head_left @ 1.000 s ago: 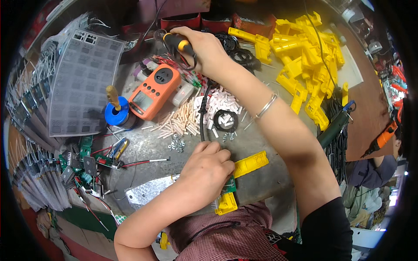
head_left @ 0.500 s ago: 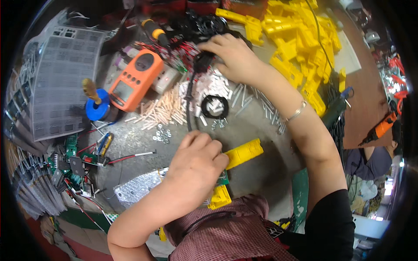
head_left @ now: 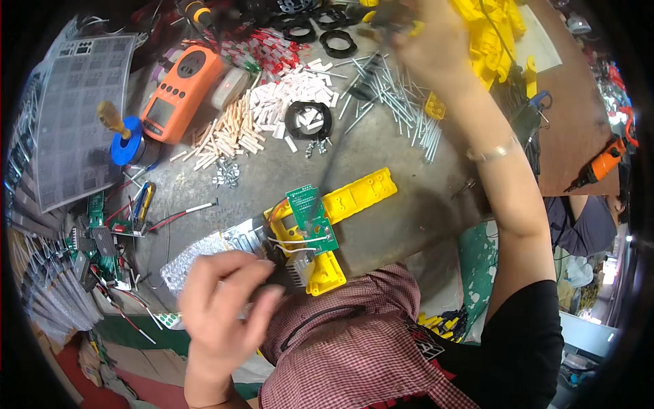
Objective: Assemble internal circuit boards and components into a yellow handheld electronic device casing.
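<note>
My left hand (head_left: pixel 228 300) hovers over the near left of the bench, its thumb and fingers apart and nothing between them. Just beyond it lies an open yellow plastic housing (head_left: pixel 364 196) with a green circuit board (head_left: pixel 310 218) across it. White wires run from the board, and a finned metal heatsink (head_left: pixel 298 273) sits beneath. A silvery wrapped part (head_left: pixel 197 255) adjoins the housing on the left. At the far right, my right hand (head_left: pixel 436 51) is blurred, closed on a black cable (head_left: pixel 366 87). The cable trails toward the housing as a dark smear.
White sleeves (head_left: pixel 293 95), beige sleeves (head_left: pixel 228 136) and long screws (head_left: pixel 402 102) lie in heaps mid-bench. Black rings (head_left: pixel 338 43) lie beyond. An orange multimeter (head_left: pixel 182 94) and a blue solder spool (head_left: pixel 127 144) stand left. Yellow housings (head_left: pixel 487 41) are piled far right.
My left hand has let go of the cable's near end and drawn back left, uncovering the circuit board. My right hand has swung right with the cable. The whole view has shifted.
</note>
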Action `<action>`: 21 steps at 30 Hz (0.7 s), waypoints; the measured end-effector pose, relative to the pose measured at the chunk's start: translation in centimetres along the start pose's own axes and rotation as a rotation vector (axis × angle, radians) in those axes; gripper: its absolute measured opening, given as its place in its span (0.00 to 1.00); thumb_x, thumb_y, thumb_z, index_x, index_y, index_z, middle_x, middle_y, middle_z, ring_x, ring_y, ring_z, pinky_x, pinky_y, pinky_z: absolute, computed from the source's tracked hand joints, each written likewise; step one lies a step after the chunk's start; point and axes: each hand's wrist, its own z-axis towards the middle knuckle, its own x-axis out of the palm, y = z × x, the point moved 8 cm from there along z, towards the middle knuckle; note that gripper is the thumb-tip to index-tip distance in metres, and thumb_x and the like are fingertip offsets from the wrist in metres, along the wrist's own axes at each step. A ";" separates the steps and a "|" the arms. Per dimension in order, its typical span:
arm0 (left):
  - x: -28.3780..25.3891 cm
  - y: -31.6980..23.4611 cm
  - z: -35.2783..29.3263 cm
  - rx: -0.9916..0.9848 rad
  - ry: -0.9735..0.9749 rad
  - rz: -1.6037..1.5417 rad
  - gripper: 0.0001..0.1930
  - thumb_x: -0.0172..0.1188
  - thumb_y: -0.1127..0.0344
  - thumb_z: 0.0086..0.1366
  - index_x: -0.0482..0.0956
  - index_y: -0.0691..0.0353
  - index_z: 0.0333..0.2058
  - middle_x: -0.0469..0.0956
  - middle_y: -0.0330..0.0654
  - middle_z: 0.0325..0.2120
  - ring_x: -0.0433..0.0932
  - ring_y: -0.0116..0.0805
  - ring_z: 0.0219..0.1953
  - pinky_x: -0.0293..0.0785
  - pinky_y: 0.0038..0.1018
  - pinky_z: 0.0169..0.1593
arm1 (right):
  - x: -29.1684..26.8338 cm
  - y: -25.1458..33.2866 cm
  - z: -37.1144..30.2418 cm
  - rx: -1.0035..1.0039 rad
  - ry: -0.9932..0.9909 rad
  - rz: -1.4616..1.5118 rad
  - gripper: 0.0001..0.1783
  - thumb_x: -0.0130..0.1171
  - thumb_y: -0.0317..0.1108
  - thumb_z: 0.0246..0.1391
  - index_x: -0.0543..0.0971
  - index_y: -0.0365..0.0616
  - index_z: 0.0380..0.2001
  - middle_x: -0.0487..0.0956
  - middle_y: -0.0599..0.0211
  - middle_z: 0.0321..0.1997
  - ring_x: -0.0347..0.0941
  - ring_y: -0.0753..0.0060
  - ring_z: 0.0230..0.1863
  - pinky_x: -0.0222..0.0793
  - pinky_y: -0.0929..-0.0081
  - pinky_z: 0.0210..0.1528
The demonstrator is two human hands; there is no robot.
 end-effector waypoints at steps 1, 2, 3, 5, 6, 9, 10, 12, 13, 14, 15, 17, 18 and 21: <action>0.9 -0.4 -0.6 0.016 0.037 -0.005 0.20 0.74 0.70 0.43 0.82 0.63 0.38 0.78 0.46 0.34 0.77 0.42 0.31 0.73 0.31 0.33 | -1.5 -1.6 -1.8 0.077 0.034 0.000 0.17 0.62 0.24 0.45 0.76 0.42 0.42 0.78 0.55 0.41 0.76 0.54 0.43 0.73 0.64 0.45; 1.4 -0.8 -1.1 0.020 0.039 -0.009 0.22 0.74 0.69 0.43 0.81 0.63 0.40 0.78 0.46 0.36 0.77 0.41 0.32 0.73 0.31 0.32 | -3.1 -3.5 -3.8 0.152 0.065 0.010 0.17 0.66 0.25 0.48 0.76 0.46 0.42 0.78 0.63 0.47 0.75 0.60 0.50 0.72 0.66 0.49; 2.4 -1.0 -1.1 0.048 0.061 -0.018 0.23 0.74 0.69 0.43 0.81 0.63 0.41 0.78 0.46 0.37 0.77 0.41 0.32 0.73 0.31 0.32 | -5.5 -3.1 -4.9 0.008 0.043 -0.070 0.15 0.67 0.25 0.49 0.75 0.43 0.39 0.79 0.59 0.48 0.76 0.58 0.50 0.73 0.67 0.49; 3.2 -1.4 -1.5 0.064 0.075 -0.014 0.24 0.74 0.69 0.43 0.80 0.63 0.42 0.78 0.46 0.37 0.76 0.40 0.32 0.74 0.30 0.32 | -8.6 -2.3 -7.2 -0.114 0.015 -0.162 0.13 0.65 0.20 0.45 0.72 0.39 0.32 0.80 0.55 0.47 0.77 0.56 0.46 0.74 0.69 0.46; 3.8 -1.5 -1.7 0.076 0.086 0.028 0.24 0.73 0.70 0.44 0.80 0.63 0.43 0.78 0.46 0.38 0.76 0.40 0.31 0.73 0.30 0.31 | -9.8 -2.3 -8.6 -0.088 0.015 -0.199 0.13 0.62 0.15 0.40 0.70 0.38 0.29 0.80 0.56 0.45 0.78 0.56 0.42 0.75 0.72 0.43; 4.6 -1.3 -2.1 0.083 0.083 0.086 0.25 0.72 0.75 0.42 0.79 0.63 0.44 0.77 0.47 0.39 0.77 0.42 0.34 0.75 0.32 0.33 | -11.9 -3.3 -12.4 0.016 0.142 -0.240 0.09 0.56 0.13 0.42 0.71 0.37 0.26 0.81 0.55 0.41 0.79 0.57 0.40 0.75 0.70 0.41; 4.6 -1.3 -2.2 0.084 0.069 0.099 0.27 0.71 0.78 0.40 0.78 0.64 0.44 0.77 0.48 0.39 0.78 0.45 0.36 0.76 0.33 0.36 | -12.0 -4.3 -13.9 0.112 0.323 -0.255 0.07 0.53 0.13 0.42 0.71 0.36 0.25 0.81 0.55 0.40 0.79 0.57 0.39 0.75 0.70 0.41; 4.8 -1.2 -2.3 0.094 0.026 0.107 0.25 0.70 0.77 0.42 0.79 0.63 0.43 0.77 0.46 0.39 0.77 0.42 0.33 0.75 0.32 0.33 | -12.1 -4.5 -15.4 0.212 0.500 -0.269 0.07 0.50 0.13 0.41 0.71 0.35 0.24 0.81 0.54 0.38 0.79 0.57 0.37 0.75 0.70 0.40; 4.6 -1.3 -2.3 0.103 -0.018 0.117 0.23 0.68 0.77 0.44 0.79 0.62 0.43 0.78 0.45 0.38 0.76 0.39 0.30 0.73 0.30 0.30 | -12.6 -4.0 -15.1 0.243 0.443 -0.246 0.07 0.50 0.13 0.41 0.71 0.35 0.23 0.81 0.54 0.37 0.79 0.57 0.36 0.74 0.70 0.40; 4.6 -1.5 -2.3 0.107 -0.016 0.121 0.23 0.68 0.77 0.44 0.79 0.62 0.43 0.78 0.45 0.38 0.76 0.39 0.30 0.73 0.30 0.30 | -13.1 -3.3 -14.5 0.272 0.383 -0.222 0.07 0.49 0.13 0.40 0.72 0.35 0.22 0.81 0.54 0.36 0.79 0.58 0.35 0.74 0.70 0.39; 4.6 -1.5 -2.3 0.096 -0.016 0.120 0.23 0.68 0.77 0.43 0.79 0.62 0.43 0.78 0.44 0.38 0.76 0.39 0.31 0.74 0.31 0.31 | -12.5 -1.2 -13.1 0.255 0.362 -0.167 0.08 0.50 0.13 0.39 0.73 0.36 0.23 0.82 0.55 0.37 0.79 0.57 0.36 0.74 0.69 0.40; 4.8 -1.1 -1.9 0.074 -0.003 0.117 0.23 0.67 0.78 0.43 0.79 0.62 0.43 0.78 0.44 0.38 0.77 0.39 0.31 0.74 0.31 0.31 | -8.8 1.9 -12.1 0.186 0.515 0.075 0.13 0.60 0.21 0.43 0.77 0.40 0.36 0.81 0.59 0.45 0.78 0.55 0.45 0.73 0.64 0.47; 4.6 -1.0 -2.1 0.043 0.019 0.104 0.24 0.68 0.80 0.41 0.79 0.63 0.42 0.77 0.47 0.38 0.78 0.43 0.34 0.75 0.33 0.34 | -6.8 4.4 -11.6 0.149 0.568 0.224 0.16 0.63 0.26 0.44 0.77 0.42 0.39 0.80 0.61 0.45 0.77 0.55 0.44 0.72 0.62 0.47; 4.3 -1.2 -1.8 0.023 0.047 0.085 0.24 0.68 0.82 0.39 0.79 0.65 0.40 0.77 0.49 0.38 0.79 0.47 0.37 0.77 0.35 0.37 | -2.3 10.5 -12.0 -0.014 0.793 0.336 0.22 0.68 0.37 0.45 0.76 0.45 0.44 0.78 0.63 0.40 0.76 0.55 0.40 0.71 0.61 0.44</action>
